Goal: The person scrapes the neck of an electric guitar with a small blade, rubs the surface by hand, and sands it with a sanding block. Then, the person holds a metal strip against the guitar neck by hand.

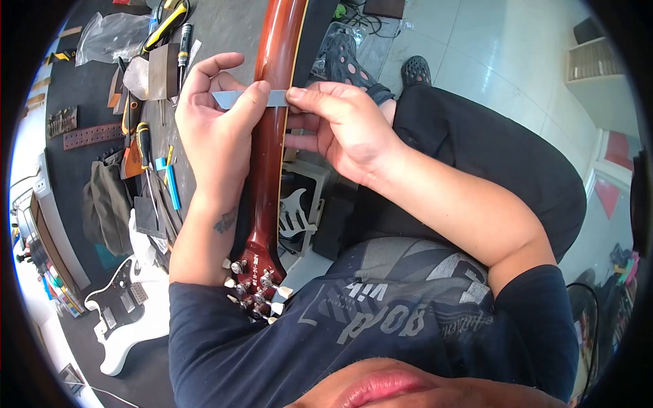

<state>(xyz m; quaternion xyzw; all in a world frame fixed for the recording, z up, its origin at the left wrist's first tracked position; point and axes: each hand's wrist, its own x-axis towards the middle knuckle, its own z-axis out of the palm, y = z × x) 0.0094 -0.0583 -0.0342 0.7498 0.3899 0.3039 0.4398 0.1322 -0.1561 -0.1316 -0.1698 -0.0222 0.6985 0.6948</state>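
A glossy red-brown guitar neck runs lengthwise in front of me with its back facing up. Its headstock, with several metal tuning pegs, points towards my body. Across the neck lies a thin blue-grey strip that looks like sandpaper. My left hand holds the strip's left end, the thumb pressed on it beside the neck and the index finger raised. At the other edge of the neck, my right hand pinches the strip's right end between thumb and forefinger. Its lower fingers reach in beside the neck.
On the dark workbench at left lie screwdrivers, a yellow-handled tool, a plastic bag and a dark cloth. A white guitar body rests nearer me. Below the neck sits another white guitar-shaped part.
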